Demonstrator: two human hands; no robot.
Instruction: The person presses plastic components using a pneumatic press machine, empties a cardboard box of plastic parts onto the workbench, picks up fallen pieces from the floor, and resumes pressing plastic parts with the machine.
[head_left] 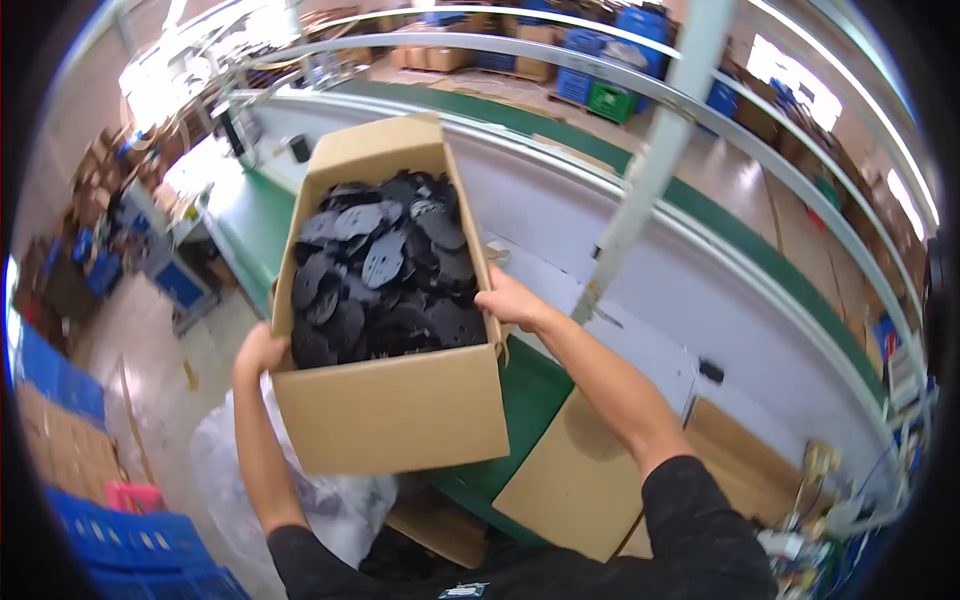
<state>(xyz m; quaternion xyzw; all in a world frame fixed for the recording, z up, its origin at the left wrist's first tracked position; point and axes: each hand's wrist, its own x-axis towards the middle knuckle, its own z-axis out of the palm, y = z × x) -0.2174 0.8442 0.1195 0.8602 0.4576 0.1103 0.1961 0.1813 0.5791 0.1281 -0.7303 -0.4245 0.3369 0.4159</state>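
A cardboard box (395, 415) with its flaps folded outward is between my two hands, over a green-topped workbench (535, 390). Many flat, black, rounded plastic parts (385, 258) fill it in a loose heap. My left hand (262, 350) grips the near left corner, its fingers partly hidden behind the cardboard. On the right side wall, my right hand (512, 302) is closed with the thumb over the upper edge. Whether the box's underside rests on the bench is hidden.
A flat cardboard sheet (570, 475) lies on the bench at right. Below my left arm is a clear plastic bag (225, 450). Blue crates (130, 540) stand at lower left. A metal post (650, 170) rises beyond the bench, near a green conveyor belt (480, 112).
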